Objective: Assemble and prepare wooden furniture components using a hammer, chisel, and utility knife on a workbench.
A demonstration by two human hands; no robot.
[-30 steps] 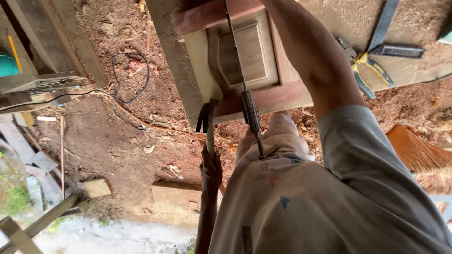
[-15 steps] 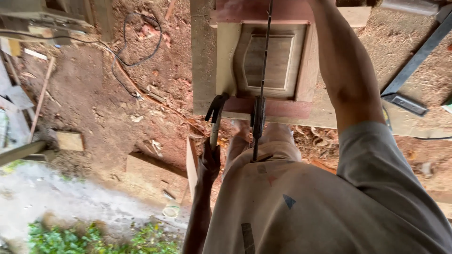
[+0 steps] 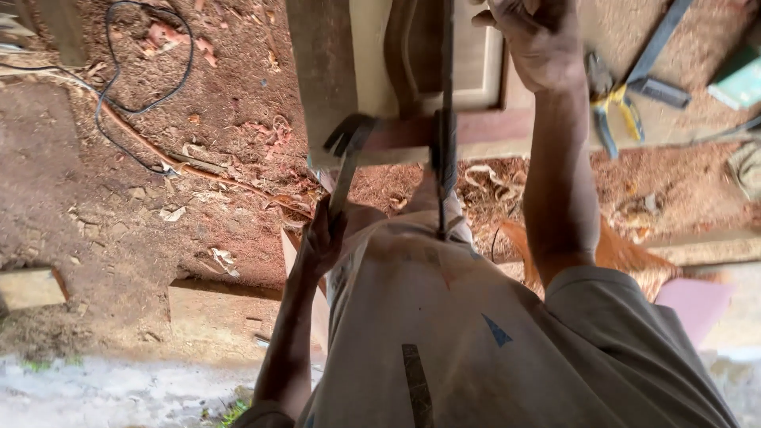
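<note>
1. The left hand (image 3: 321, 238) is gripping the handle of a claw hammer (image 3: 346, 154), fingers clenched around it, with the head resting at the near edge of a wooden panel (image 3: 333, 71)
2. The right hand (image 3: 539, 40) is curling shut over the panel's top part (what it is holding is hidden, so I cannot tell)
3. A thin dark bar (image 3: 445, 119) is hanging straight down across the panel, between the two arms
4. The panel is lying flat on a bench, framed, with a reddish rail (image 3: 476, 131) running along its near side
5. Pliers (image 3: 618, 119) with yellow and blue grips are lying right of the panel, near a metal square (image 3: 658, 55)
6. A black cable (image 3: 119, 79) is looping over the sawdust floor at the left
</note>
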